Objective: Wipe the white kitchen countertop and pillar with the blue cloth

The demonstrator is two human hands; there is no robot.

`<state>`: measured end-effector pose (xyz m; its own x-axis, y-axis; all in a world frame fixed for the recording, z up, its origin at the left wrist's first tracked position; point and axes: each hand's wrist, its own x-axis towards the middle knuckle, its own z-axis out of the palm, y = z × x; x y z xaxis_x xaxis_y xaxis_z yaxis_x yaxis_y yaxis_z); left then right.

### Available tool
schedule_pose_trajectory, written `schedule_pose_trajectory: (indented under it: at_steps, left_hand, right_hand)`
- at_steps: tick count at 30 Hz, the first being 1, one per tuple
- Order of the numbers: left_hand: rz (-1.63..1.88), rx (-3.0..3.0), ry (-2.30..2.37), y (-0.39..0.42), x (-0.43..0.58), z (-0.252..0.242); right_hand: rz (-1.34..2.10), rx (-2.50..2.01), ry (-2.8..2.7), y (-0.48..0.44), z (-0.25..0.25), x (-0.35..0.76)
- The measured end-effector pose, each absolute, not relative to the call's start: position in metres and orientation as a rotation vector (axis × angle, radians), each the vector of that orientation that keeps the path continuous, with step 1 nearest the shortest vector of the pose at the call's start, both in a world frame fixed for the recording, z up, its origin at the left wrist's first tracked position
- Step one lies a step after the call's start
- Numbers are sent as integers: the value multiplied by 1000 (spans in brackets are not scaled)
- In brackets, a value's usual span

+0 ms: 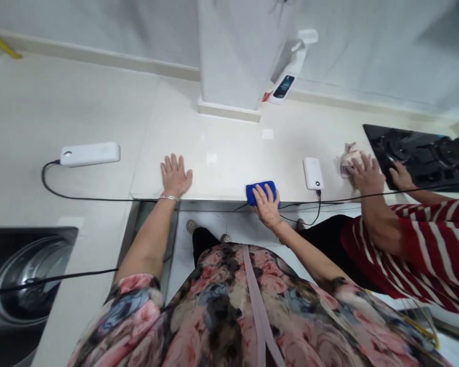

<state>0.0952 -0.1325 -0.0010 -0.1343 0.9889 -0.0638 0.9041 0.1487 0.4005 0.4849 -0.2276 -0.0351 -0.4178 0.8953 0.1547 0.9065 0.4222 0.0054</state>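
Observation:
My left hand (175, 176) lies flat on the pale countertop (222, 137) near its front edge, fingers spread, with a bracelet at the wrist. Under my right hand (266, 205) is a folded blue cloth (251, 193), pressed on the counter at the front edge. The fingers bend over the cloth's top, and part of it is hidden beneath them. A white power bank (313, 173) with a cable plugged in lies to the right of the cloth.
Another person's hand (368, 175) rests on a crumpled pinkish cloth (350, 158) beside the black gas stove (421, 153). A white spray bottle (288, 81) stands by the wall pillar (231, 56). At left are a second power bank (90, 154) and a sink (71, 237) holding a metal basin. Cables cross the front edge.

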Motion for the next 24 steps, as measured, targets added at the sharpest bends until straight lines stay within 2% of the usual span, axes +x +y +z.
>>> schedule_pose_trajectory:
  at_steps: [9,15,24]
  left_hand:
    - [395,1829,2133,-139,97,-10]
    - [375,1732,2091,-135,96,-9]
    - [155,1686,1922,-132,85,21]
  right_hand:
    - [40,-1360,-2510,-233,-43,312]
    - [90,-1210,-2578,-229,-44,258]
    - [113,-1138,-2667,-226,-42,213]
